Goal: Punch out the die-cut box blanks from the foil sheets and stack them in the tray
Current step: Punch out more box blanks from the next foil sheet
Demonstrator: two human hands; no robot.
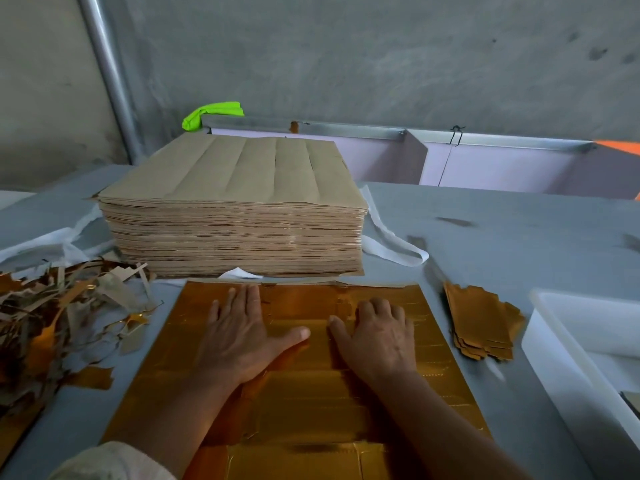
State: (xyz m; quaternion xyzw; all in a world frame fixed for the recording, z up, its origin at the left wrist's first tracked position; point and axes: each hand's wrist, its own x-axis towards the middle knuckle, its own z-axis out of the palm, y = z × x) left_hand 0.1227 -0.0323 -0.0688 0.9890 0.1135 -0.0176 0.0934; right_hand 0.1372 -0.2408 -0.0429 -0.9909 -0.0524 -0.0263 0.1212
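While flat, foil sheet beneath fingers

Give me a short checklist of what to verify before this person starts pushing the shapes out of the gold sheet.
1. Gold sheet lies flat on the table: ok.
2. Left hand presses flat on the sheet, fingers straight: ok.
3. Right hand rests on the sheet with fingertips bent down; whether its grip has caught an edge: cannot tell.
4. Tray stands at the right: ok.
5. Finished pieces stacked in the tray: not ok, they lie on the table beside it.
6. Scraps heaped to the left, off the sheet: ok.
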